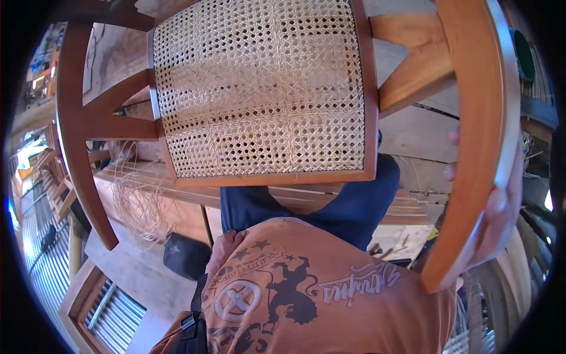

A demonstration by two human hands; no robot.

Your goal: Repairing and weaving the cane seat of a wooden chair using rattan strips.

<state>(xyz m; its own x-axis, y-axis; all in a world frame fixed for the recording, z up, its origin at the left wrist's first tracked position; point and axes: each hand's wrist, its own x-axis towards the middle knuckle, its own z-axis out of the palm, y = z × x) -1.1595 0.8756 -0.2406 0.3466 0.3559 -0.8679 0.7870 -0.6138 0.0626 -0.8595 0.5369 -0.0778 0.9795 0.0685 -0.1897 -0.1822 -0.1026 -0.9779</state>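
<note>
Above the knees of the dark blue cloth trousers [374, 192] is a reddish-brown wooden chair frame with curved side pieces [477, 112]. The right hand [501, 218] is wrapped around its right side piece, near the lower end. Well apart from it, the left hand [227, 245] lies beside the orange-brown printed shirt [348, 259]; whether it grasps anything I cannot tell. Pale, open-weave cane panel [259, 88] fills the frame to its left, right and lower edges, so the caning appears largely done there; the top edge runs out of view. The wood looks smooth and glossy, apparently finished. What is left, perhaps only checking or tidying, is unclear. Loose straw-coloured cane strands [138, 206] lie tangled toward the left end of a striped brown wooden plank [404, 213].
</note>
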